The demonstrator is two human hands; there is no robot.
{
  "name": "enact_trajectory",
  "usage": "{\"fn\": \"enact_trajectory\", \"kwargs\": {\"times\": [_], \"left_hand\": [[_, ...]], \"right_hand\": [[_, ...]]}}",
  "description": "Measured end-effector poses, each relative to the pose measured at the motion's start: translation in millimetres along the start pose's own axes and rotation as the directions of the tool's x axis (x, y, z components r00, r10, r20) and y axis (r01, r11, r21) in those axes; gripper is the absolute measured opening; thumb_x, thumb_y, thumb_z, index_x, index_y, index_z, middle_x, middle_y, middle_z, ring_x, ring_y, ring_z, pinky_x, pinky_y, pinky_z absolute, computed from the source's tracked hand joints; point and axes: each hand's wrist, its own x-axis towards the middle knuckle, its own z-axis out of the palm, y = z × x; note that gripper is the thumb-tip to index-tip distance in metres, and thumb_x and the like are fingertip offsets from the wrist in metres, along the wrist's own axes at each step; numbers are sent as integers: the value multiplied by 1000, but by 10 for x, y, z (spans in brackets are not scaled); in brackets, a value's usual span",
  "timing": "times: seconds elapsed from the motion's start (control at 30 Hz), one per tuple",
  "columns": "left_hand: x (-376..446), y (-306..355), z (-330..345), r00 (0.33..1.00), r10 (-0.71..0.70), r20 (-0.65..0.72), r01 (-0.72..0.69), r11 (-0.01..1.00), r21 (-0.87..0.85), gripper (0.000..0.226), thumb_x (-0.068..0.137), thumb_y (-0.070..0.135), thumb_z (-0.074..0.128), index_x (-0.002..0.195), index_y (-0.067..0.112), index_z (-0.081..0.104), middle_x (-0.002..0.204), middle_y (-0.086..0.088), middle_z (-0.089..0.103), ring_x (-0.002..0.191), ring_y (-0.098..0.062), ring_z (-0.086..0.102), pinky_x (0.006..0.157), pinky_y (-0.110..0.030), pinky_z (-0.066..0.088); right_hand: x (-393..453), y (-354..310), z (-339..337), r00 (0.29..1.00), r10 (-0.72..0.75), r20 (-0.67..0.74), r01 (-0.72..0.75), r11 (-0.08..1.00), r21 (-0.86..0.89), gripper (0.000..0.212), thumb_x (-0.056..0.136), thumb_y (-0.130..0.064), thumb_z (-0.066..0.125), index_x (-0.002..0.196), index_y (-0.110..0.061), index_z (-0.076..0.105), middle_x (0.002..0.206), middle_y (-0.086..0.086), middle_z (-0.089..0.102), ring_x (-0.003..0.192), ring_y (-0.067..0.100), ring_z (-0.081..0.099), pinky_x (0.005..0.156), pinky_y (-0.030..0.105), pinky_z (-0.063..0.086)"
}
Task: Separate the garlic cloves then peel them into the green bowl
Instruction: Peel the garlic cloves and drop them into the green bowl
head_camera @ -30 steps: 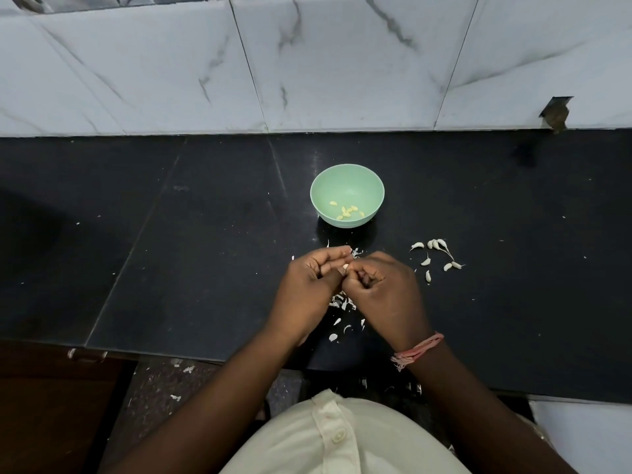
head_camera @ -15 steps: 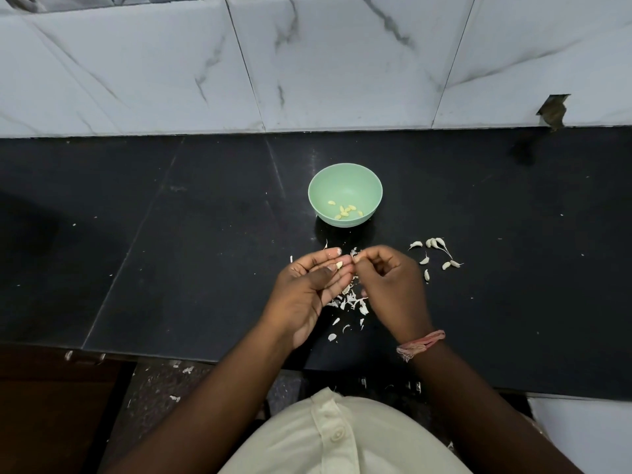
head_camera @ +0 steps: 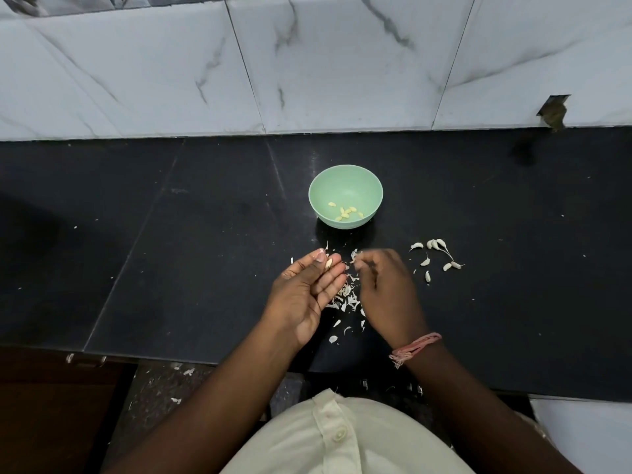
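Garlic clove (head_camera: 329, 263), smooth and pale, sits pinched under our left hand (head_camera: 307, 289) thumb; it could slip to the glossy black counter (head_camera: 171, 268). Our right hand (head_camera: 386, 289) blurs, fingers curled on papery skin (head_camera: 354, 256). Matte green bowl (head_camera: 371, 186) waits at twelve o'clock, unpeeled cloves (head_camera: 436, 256) at two.

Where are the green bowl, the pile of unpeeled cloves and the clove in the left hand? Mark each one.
green bowl (head_camera: 316, 186): head view, on its left inner wall.
unpeeled cloves (head_camera: 440, 243): head view, on one clove at the cluster's top.
clove in the left hand (head_camera: 329, 263): head view, on its pale middle, between thumb and fingers.
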Motion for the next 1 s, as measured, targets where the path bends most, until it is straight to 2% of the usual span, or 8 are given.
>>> {"fn": "enact_trajectory", "kwargs": {"times": [0.07,0.2,0.33,0.43,0.57,0.77,0.87,1.0], "left_hand": [[-2,10,15,1000,-19,-9,19,999,-32,22,97,0,59,119,-5,62,104,-26,74,88,-30,77,76,-36,64],[-4,22,36,999,-43,-28,41,996,-82,18,97,-4,58,115,-5,61,101,-27,74,85,-31,77,74,-36,64],[12,16,45,999,-47,-27,44,995,-92,14,100,-3,55,112,-6,61,96,-28,74,82,-32,77,74,-37,64],[23,4,28,998,-61,-11,60,993,-102,14,102,1,51,108,-6,62,97,-28,74,83,-32,77,75,-37,64],[8,-3,4,997,-79,22,81,989,-127,16,100,-2,53,114,-3,60,97,-25,74,83,-28,77,76,-34,64],[-8,-55,-13,995,-92,40,95,991,-96,24,98,-8,52,117,4,62,95,-16,75,77,-18,75,66,-28,62],[-31,-77,-14,995,-69,65,71,997,-28,25,98,-4,55,119,7,62,99,-12,76,78,-15,74,65,-29,62],[-53,-128,-6,992,93,84,-106,980,170,24,97,0,58,120,3,65,100,-12,76,83,-15,72,70,-27,60]], "right_hand": [[-18,-28,-11,1000,-17,14,17,1000,1,19,98,-9,53,112,-15,64,116,0,58,104,18,60,93,39,51],[-40,-136,-53,996,-26,-82,31,998,58,20,80,-11,42,74,-15,61,81,-5,61,76,16,58,71,39,51],[-37,-170,-44,994,25,-108,-21,999,30,27,83,-29,36,61,-15,42,57,-2,48,58,25,49,56,47,45],[-42,-139,8,991,-11,-137,4,999,-47,34,93,-37,48,64,-23,38,67,-7,45,68,24,47,66,40,42],[-100,-121,75,982,-42,-185,26,996,-91,8,87,-31,73,93,-30,69,104,-6,54,101,19,50,90,36,35],[-116,-203,141,986,18,-166,-36,993,-108,11,82,-33,81,92,-34,76,108,-10,55,109,16,46,89,33,24],[-121,-224,139,985,88,-146,-87,996,10,9,84,-28,80,90,-34,76,107,-11,57,109,14,47,95,41,37],[-120,-225,109,988,85,-130,-68,989,131,13,85,-21,79,90,-33,76,104,-12,55,106,10,47,97,42,46]]}}
